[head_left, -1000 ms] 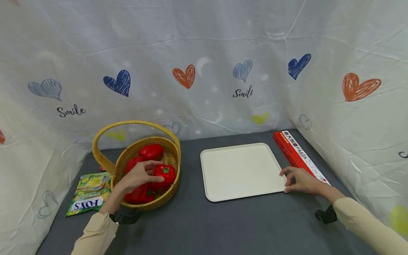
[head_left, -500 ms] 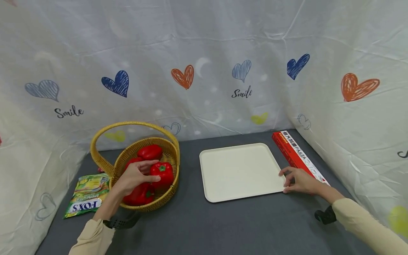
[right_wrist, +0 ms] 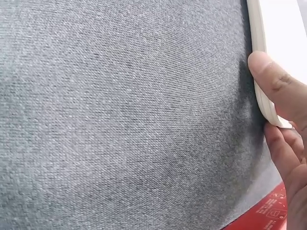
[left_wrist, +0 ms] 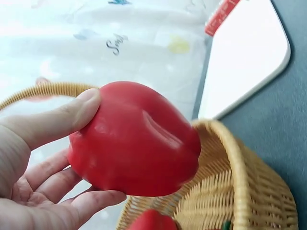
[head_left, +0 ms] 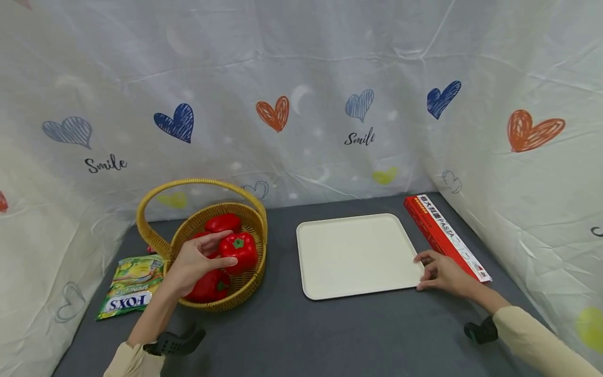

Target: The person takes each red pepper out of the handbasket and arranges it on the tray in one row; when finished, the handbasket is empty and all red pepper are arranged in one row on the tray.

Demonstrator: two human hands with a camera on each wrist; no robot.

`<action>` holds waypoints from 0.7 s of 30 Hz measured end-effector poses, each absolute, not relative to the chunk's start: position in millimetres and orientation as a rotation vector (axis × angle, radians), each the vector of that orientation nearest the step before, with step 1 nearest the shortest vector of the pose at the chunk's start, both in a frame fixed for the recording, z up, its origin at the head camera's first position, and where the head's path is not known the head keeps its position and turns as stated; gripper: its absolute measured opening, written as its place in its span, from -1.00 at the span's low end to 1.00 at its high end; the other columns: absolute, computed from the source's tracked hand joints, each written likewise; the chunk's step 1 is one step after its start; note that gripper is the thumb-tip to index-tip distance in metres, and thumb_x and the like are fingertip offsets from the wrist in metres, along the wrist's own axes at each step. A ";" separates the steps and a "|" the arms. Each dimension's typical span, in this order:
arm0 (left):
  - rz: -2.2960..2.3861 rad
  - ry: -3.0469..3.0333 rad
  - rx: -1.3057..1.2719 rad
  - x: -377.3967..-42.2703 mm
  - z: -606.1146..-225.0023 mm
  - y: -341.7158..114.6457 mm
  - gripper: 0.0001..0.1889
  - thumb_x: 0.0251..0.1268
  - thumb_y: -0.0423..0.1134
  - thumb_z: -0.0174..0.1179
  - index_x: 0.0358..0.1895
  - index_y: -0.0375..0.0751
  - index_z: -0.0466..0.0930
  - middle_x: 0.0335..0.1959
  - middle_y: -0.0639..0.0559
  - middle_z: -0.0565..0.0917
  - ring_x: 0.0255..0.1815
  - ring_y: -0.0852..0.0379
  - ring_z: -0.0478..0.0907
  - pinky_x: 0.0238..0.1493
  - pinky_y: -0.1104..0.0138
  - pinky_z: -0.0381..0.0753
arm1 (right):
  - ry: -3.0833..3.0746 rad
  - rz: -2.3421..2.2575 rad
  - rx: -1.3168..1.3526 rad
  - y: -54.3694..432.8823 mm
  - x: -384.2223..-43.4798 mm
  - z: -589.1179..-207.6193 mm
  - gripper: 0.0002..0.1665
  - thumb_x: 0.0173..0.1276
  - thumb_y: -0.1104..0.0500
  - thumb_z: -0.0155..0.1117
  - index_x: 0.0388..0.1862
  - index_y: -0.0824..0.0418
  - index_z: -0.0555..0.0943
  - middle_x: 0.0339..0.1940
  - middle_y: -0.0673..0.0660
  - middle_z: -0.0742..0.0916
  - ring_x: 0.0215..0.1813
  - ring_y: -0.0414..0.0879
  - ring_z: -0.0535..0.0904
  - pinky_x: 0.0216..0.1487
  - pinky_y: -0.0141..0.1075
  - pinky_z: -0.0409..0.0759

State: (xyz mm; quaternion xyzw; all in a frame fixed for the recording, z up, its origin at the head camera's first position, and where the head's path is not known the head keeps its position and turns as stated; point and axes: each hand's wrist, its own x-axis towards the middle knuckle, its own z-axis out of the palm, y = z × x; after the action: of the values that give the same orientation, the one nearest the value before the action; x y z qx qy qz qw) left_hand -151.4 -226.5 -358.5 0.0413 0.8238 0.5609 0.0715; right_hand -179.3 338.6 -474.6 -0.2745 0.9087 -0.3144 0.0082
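In the head view my left hand pinches a red bell pepper between thumb and fingers, over the yellow wicker basket. The left wrist view shows this bell pepper raised above the basket rim, thumb on top and fingers underneath. More red peppers lie inside the basket, partly hidden by the hand. On the right, my right hand grips the near right corner of a cream tray. Its thumb presses the tray's rim in the right wrist view, with fingers round the corner.
A red pasta box lies right of the tray, behind the right hand. Left of the basket is a green and yellow FOX'S bag. The basket's tall handle arches up at its back. A printed white cloth encloses the grey table.
My left hand has lifted the bell pepper up a little from among the others in the basket. The right hand stays at the tray's corner, shifting only slightly.
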 end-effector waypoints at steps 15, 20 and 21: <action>1.852 2.213 0.407 -166.6 -359.8 -130.9 -0.34 0.04 -0.36 0.43 0.30 -0.26 0.44 0.22 -0.16 0.53 0.20 -0.14 0.47 0.04 0.16 0.60 | 2.800 -1.009 -0.932 340.1 -178.5 -476.1 -0.76 -0.06 0.07 0.59 -0.65 -0.05 0.62 -0.06 0.19 0.56 -0.09 0.00 0.45 -0.23 -0.51 0.58; 1.854 2.190 0.507 -189.5 -385.6 -79.3 -0.36 0.02 -0.41 0.43 0.26 -0.29 0.47 0.20 -0.16 0.54 0.22 -0.10 0.48 0.14 0.14 0.52 | 2.784 -1.019 -0.977 341.4 -178.6 -476.2 -0.75 -0.05 0.06 0.58 -0.64 -0.03 0.61 -0.09 0.20 0.56 -0.12 -0.01 0.46 -0.25 -0.49 0.58; 1.854 2.191 0.523 -194.9 -391.4 -70.1 -0.36 0.02 -0.42 0.44 0.26 -0.29 0.48 0.20 -0.15 0.54 0.22 -0.09 0.48 0.15 0.14 0.51 | 2.782 -1.023 -0.985 340.9 -179.0 -476.9 -0.75 -0.05 0.07 0.58 -0.64 -0.03 0.61 -0.09 0.20 0.56 -0.12 -0.02 0.46 -0.25 -0.50 0.58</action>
State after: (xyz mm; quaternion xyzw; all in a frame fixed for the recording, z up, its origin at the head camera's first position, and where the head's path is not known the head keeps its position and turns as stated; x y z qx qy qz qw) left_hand -194.9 -70.1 -391.4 0.1782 0.7463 0.6314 0.1118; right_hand -179.0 340.9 -476.9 -0.3152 0.8907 -0.3275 0.0089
